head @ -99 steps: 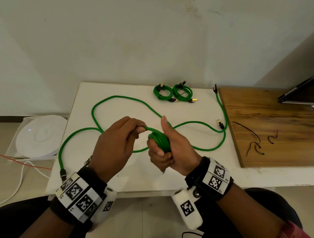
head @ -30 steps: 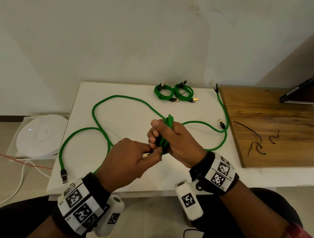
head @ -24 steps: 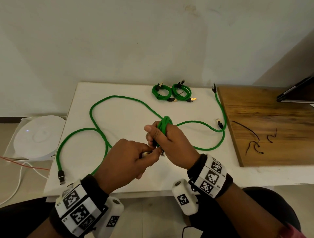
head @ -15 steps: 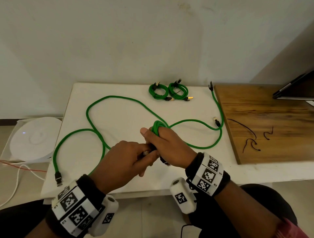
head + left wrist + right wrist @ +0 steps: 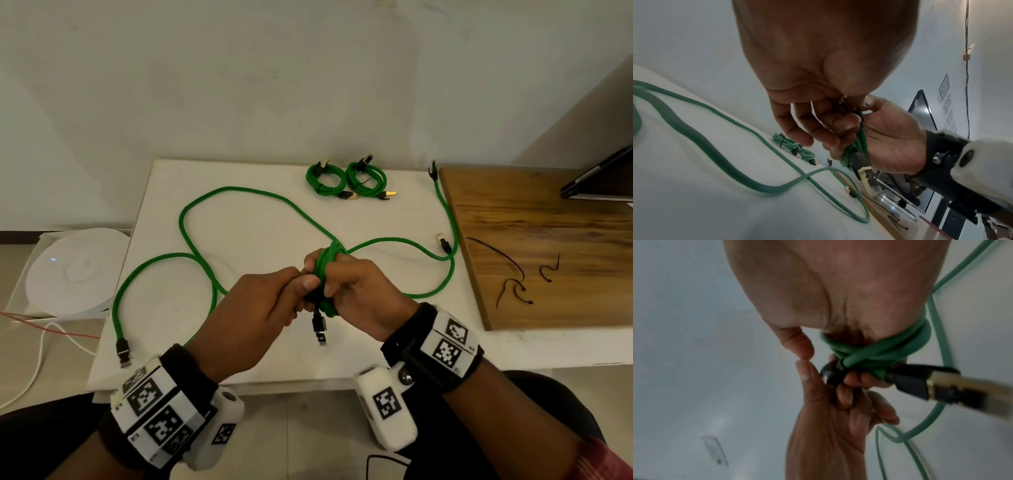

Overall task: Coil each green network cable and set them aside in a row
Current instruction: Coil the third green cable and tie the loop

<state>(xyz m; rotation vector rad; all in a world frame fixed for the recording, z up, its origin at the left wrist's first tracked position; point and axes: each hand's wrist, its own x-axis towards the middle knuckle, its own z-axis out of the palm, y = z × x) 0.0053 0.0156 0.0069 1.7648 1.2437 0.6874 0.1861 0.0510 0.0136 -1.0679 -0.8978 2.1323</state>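
Observation:
My right hand (image 5: 356,291) grips a small coil of green cable (image 5: 328,263) above the table's middle. One black plug (image 5: 319,329) of it hangs below the hands. My left hand (image 5: 274,301) pinches a thin black tie (image 5: 832,373) at the coil's near side. In the left wrist view the tie (image 5: 858,115) loops over the coil (image 5: 857,147) beside my left fingertips. Two tied green coils (image 5: 325,180) (image 5: 367,180) lie side by side at the back. A long loose green cable (image 5: 239,192) snakes over the white table (image 5: 260,363), and a second loose one (image 5: 445,212) runs along the right.
A wooden board (image 5: 555,219) adjoins the table on the right, with several black ties (image 5: 508,265) on it. A dark laptop (image 5: 603,178) sits at the far right. To the left, lower down, stands a round white device (image 5: 72,270) with white and red wires (image 5: 37,342).
My left hand stopped winding, dropped under the coil, then came up to pinch at its near side. My right hand turned the coil upright and drew it slightly toward me.

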